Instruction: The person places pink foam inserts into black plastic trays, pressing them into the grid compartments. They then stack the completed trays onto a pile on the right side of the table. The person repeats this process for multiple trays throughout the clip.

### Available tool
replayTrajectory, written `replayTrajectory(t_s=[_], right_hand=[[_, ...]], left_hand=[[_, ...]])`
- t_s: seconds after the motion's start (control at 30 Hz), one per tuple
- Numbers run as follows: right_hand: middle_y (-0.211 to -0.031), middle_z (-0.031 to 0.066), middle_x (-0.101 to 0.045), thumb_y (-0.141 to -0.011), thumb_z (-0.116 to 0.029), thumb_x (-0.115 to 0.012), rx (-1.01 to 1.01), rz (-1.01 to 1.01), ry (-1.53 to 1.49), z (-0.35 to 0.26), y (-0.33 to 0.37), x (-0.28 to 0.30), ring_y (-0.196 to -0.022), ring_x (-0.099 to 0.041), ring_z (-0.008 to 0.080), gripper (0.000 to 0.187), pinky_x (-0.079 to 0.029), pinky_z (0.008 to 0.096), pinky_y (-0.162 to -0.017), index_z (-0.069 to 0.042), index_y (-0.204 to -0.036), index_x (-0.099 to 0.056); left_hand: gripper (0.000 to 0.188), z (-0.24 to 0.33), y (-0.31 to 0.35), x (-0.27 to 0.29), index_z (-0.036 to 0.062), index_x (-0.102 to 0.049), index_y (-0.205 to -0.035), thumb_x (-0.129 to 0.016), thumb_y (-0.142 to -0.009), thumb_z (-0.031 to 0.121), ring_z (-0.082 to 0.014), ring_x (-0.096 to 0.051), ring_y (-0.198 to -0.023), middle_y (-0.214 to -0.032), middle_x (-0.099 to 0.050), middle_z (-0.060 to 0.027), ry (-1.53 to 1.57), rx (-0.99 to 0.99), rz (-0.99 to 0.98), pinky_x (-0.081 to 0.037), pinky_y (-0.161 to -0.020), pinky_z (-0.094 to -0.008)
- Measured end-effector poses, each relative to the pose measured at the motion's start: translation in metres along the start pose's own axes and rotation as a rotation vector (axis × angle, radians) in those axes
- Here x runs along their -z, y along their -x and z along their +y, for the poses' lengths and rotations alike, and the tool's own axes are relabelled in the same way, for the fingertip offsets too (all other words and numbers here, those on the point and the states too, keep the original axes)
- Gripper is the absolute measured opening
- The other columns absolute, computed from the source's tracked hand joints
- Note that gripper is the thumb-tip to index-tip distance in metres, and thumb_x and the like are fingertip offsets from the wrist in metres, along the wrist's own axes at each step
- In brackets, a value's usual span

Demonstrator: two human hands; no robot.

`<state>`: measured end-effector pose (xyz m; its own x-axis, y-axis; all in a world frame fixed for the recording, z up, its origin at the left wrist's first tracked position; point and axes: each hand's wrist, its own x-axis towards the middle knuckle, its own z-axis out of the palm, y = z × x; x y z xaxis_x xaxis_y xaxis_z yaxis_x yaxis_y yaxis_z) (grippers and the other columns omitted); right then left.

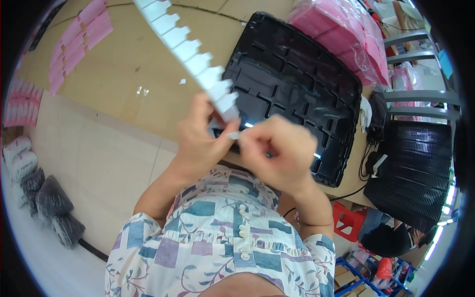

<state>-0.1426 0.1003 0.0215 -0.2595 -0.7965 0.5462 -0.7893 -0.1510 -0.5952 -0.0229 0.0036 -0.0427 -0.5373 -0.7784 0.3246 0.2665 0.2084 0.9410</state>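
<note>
A long white strip (185, 52) with evenly notched tabs along one edge slants up and away to the left. My left hand (198, 138) pinches its near end between thumb and fingers. Close beside it, my right hand (282, 151) is closed and slightly blurred. A small pale piece (232, 135) shows between my left thumb and the right fingertips; whether the right fingers grip it is hidden. Under and beyond both hands lies a large black plastic tray (297, 84) with moulded ridges and compartments.
Pink stacks in clear film (341, 34) stand past the tray. Pink sheets (81, 37) lie at the table's far left, small white scraps (142, 91) nearer. A black ridged crate (410, 168) and cables are at right; dark bagged bundles (52, 200) sit on the left floor.
</note>
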Motion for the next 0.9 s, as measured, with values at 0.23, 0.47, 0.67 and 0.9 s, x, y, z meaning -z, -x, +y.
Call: replayTrajectory(t_s=[0.23, 0.47, 0.67, 0.9], right_hand=[[-0.067, 0.0078, -0.064, -0.085, -0.02, -0.065, -0.362, -0.089, 0.155, 0.141, -0.074, 0.043, -0.062, -0.059, 0.0155, 0.018, -0.046, 0.0302, -0.061, -0.002, -0.088, -0.07], [-0.074, 0.0125, -0.066, -0.086, -0.022, -0.066, -0.237, -0.241, 0.345, 0.191, -0.121, 0.026, -0.068, -0.064, 0.0263, 0.021, -0.049, 0.0366, -0.068, -0.002, -0.091, -0.069], [-0.082, 0.0156, -0.069, -0.087, -0.024, -0.065, -0.165, -0.266, 0.525, 0.204, -0.125, 0.006, -0.08, -0.067, 0.0344, 0.02, -0.051, 0.0429, -0.073, -0.005, -0.091, -0.07], [-0.081, 0.0163, -0.07, -0.085, -0.03, -0.071, -0.298, -0.334, 0.441, 0.189, -0.128, 0.013, -0.081, -0.068, 0.0341, 0.028, -0.052, 0.0432, -0.074, -0.002, -0.092, -0.07]], left_hand=[[0.049, 0.004, -0.005, 0.022, 0.0024, -0.049, -0.122, -0.065, -0.077, -0.008, -0.0162, -0.058, -0.083, -0.086, -0.057, -0.005, 0.609, 0.532, -0.145, -0.049, -0.079, -0.0352], [0.044, -0.001, 0.0, 0.017, 0.0012, -0.051, -0.124, -0.065, -0.083, -0.007, -0.0142, -0.063, -0.087, -0.091, -0.059, -0.0039, 0.502, 0.468, -0.115, -0.05, -0.1, -0.0477], [0.042, -0.003, 0.003, 0.015, 0.0014, -0.052, -0.122, -0.064, -0.083, -0.008, -0.0124, -0.061, -0.083, -0.089, -0.058, -0.0036, 0.535, 0.474, -0.097, -0.048, -0.101, -0.0514], [0.043, -0.005, 0.004, 0.017, 0.0007, -0.05, -0.123, -0.063, -0.083, -0.009, -0.0131, -0.062, -0.085, -0.094, -0.058, -0.0049, 0.537, 0.453, -0.122, -0.048, -0.102, -0.0505]])
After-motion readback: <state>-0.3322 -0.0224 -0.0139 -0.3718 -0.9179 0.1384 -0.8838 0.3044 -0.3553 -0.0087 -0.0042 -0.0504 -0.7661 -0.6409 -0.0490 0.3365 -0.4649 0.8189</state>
